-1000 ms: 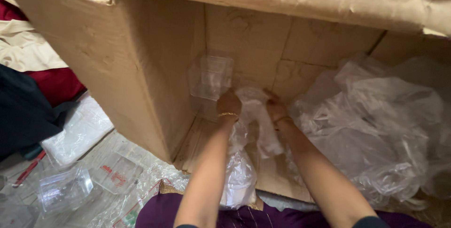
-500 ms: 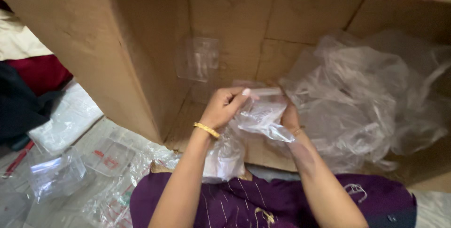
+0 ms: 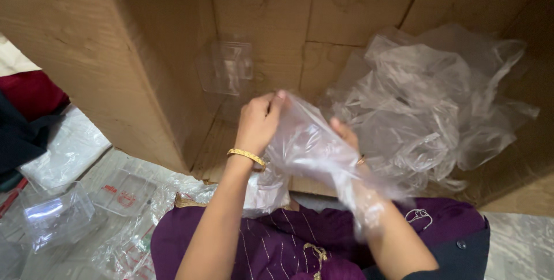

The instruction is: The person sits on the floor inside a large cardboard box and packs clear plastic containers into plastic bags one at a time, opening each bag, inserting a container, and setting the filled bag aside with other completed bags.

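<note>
Clear plastic bag [image 3: 314, 150] held up at the open mouth of the cardboard box [image 3: 115, 55], just above its floor flap. Left hand [image 3: 259, 121] pinched shut on the bag's upper edge, gold bangle [image 3: 247, 156] on that wrist. Right hand [image 3: 346, 138] mostly veiled by the film; I read it as gripping the bag. Deeper in the box to the right, a crumpled plastic heap [image 3: 438, 95]. Against the box's back wall, a clear container [image 3: 226, 68]. Outside the box, to the left, another clear tray [image 3: 55, 216].

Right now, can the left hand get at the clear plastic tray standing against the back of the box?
Probably yes: the left hand is just below the clear tray with nothing between, though it grips the plastic bag.
</note>
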`<state>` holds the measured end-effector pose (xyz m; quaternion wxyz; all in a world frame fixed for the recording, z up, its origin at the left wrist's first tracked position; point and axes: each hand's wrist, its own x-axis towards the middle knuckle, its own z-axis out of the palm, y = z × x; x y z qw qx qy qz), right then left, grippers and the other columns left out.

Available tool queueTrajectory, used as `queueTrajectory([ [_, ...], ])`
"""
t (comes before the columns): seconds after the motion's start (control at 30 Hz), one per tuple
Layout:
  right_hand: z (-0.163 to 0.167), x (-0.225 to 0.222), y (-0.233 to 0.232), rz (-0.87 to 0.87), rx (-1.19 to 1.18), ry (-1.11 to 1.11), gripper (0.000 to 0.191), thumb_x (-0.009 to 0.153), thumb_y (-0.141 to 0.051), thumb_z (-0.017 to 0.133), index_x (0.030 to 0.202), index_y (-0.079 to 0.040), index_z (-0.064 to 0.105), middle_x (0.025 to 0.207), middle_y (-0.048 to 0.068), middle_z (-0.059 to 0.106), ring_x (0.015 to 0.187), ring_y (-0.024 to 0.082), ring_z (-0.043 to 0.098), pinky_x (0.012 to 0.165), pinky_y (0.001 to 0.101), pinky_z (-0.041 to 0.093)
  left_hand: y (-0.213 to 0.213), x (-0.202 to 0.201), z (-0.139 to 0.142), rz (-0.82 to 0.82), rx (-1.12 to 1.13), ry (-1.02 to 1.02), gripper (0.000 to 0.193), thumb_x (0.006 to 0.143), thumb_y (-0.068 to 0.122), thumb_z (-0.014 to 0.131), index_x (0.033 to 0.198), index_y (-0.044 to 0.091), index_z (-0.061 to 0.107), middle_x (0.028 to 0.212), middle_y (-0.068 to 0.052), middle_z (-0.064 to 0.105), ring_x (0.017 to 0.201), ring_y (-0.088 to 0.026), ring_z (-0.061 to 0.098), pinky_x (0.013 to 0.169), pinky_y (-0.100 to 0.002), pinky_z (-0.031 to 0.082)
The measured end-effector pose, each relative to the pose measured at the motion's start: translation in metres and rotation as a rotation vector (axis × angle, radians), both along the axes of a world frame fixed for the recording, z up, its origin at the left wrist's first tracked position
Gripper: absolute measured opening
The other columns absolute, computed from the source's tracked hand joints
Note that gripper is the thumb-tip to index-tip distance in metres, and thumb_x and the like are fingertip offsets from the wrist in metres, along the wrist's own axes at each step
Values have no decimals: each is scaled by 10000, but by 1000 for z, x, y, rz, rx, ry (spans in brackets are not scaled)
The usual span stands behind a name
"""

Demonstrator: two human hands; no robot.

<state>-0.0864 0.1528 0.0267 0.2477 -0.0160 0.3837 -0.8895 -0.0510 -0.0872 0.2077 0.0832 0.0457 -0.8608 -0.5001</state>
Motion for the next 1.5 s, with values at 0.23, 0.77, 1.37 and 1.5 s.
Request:
queueTrajectory([
  [0.23,86,56,-6,385,62,87,511,965,-321,649,1290,74,640,1197,159,714,1082,252,664,966,400,520,18,-12,-41,-216,-47,115,434,961,453,615,927,39,742,839,-199,694,776,-337,670,688,-401,514],
  [0.77,93,29,83,74,1627,919,525,942,-428,632,1291,-39,677,1331,196,684,1242,351,641,1061,405,497,-9,-7,-33,-315,356,-12,331,977,238,623,1272,89,651,995,-27,741,912,-89,648,742,-266,491],
  [1.37,128,25,-27,-205,685,418,180,891,-115,805,1017,1,748,893,30,742,774,77,640,715,220,510,-20,19,-33,-385,591,60,657,864,89,740,1465,22,483,1169,-95,767,1094,-173,710,954,-317,576],
  [1.5,129,26,-36,-205,699,496,193,910,-134,798,1042,-2,752,904,10,744,791,61,635,724,206,508,-29,27,-40,-386,608,24,498,900,95,738,1370,14,595,1144,-77,765,1063,-146,694,950,-285,560],
])
